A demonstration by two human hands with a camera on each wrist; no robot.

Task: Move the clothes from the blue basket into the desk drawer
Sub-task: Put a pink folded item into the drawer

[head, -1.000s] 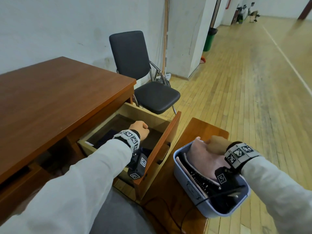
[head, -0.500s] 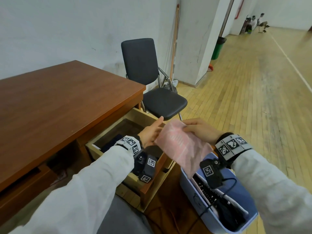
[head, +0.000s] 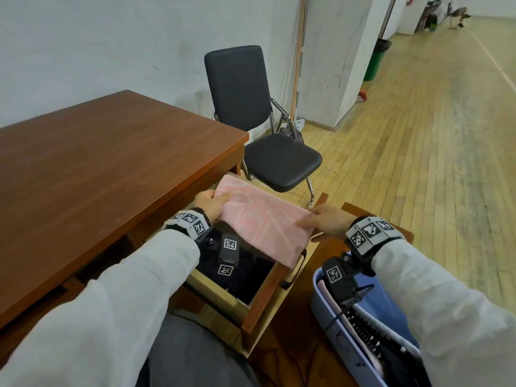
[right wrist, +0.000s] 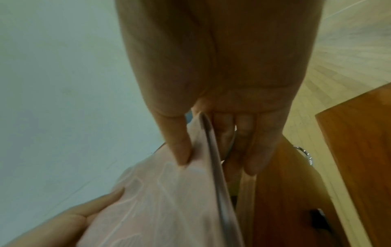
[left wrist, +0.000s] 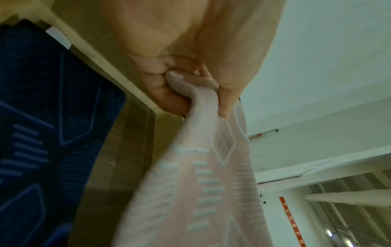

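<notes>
Pink cloth (head: 259, 222), over open drawer (head: 262, 300)
Left hand (head: 209, 203) and right hand (head: 329, 222) each pinch one end; earlier it hung beside blue basket (head: 329, 317), right hand alone gripping.

Pale grey-white sleeves (head: 117, 297) on both my arms. Grey wristband (head: 190, 223) on each wrist, black-and-white square markers on it. Black camera box (head: 228, 251) under left wrist, two more markers. Same box (head: 342, 283) under right, black cable (head: 333, 321) trailing. Dark grey trousers (head: 192, 356).
</notes>
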